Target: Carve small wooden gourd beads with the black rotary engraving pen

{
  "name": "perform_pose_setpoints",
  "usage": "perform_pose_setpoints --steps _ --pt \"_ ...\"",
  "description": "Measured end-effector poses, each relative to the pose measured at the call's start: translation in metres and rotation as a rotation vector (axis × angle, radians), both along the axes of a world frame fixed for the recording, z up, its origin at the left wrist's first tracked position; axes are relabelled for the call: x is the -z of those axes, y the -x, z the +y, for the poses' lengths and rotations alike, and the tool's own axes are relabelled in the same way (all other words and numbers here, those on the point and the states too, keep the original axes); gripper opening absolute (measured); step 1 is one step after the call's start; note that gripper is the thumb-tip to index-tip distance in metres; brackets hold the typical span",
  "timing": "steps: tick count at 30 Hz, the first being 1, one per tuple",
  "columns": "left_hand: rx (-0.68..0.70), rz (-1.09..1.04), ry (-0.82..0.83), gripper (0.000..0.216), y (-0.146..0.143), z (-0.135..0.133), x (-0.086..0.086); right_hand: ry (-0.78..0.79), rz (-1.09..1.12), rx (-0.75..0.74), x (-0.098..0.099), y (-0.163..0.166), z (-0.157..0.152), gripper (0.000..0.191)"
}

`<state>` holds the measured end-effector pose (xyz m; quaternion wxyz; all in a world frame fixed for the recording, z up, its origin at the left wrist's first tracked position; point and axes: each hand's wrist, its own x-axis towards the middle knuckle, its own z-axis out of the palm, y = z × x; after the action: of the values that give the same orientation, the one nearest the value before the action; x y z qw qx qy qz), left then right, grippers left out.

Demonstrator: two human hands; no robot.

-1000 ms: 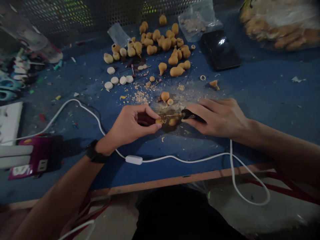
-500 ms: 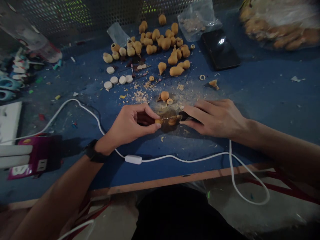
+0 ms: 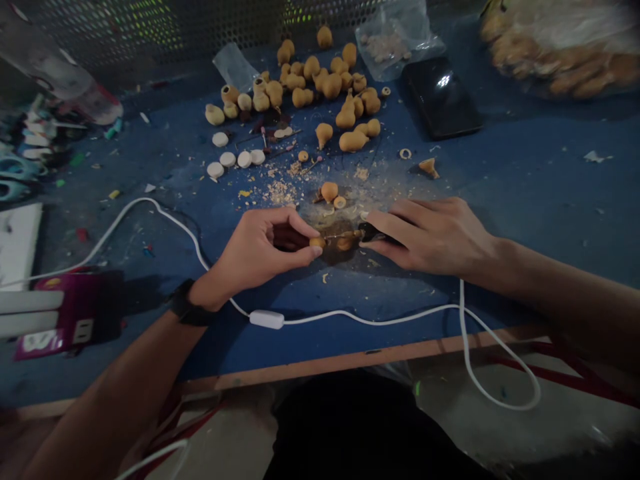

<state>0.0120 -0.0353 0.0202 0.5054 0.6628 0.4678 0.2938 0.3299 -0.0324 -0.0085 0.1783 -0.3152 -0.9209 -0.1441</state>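
The blue table (image 3: 525, 200) is lit weakly, with a mesh panel (image 3: 200, 40) standing along its far side. At the near middle of this table, the left hand (image 3: 265, 243) pinches a small gourd (image 3: 317, 243) between thumb and forefinger. The right hand (image 3: 435, 237) grasps a tool (image 3: 369, 231) by its black body, the fingers closed around it from above. This fingertip pinch probably serves to leave the right side of the gourd free, because the tool comes from there. Both wrists rest low, close to the table, which I judge is for steadiness.

The long axis of the tool runs from right to left, almost parallel to the near edge, and its thin shaft (image 3: 345, 235) points left to the gourd. Whether the tip touches the gourd or enters it, I cannot tell. The gourd is mostly covered by the fingers, so its own axis is not clear.

Just below the shaft lies another piece (image 3: 345, 244), in shadow. A little farther are a round gourd (image 3: 329, 191) and a cut ring (image 3: 340, 202), then crumbs (image 3: 283, 193) to the left. White discs (image 3: 245, 159) and the pile (image 3: 331, 87) lie beyond, perhaps set there to free the working place. On the near side, a white cable (image 3: 370, 324) crosses the table.
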Motion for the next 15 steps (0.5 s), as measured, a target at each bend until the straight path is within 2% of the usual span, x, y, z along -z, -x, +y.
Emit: perform_pose_setpoints --steps 11,15 --pt "-0.009 -0.011 0.0 0.022 0.0004 0.0002 -0.0011 -0.067 0.033 0.047 0.0045 -0.0028 -0.0012 0.037" --pt "-0.011 -0.05 0.019 0.022 0.0021 -0.0002 0.0001 -0.01 0.061 0.086 0.0041 -0.0056 0.0004 0.036"
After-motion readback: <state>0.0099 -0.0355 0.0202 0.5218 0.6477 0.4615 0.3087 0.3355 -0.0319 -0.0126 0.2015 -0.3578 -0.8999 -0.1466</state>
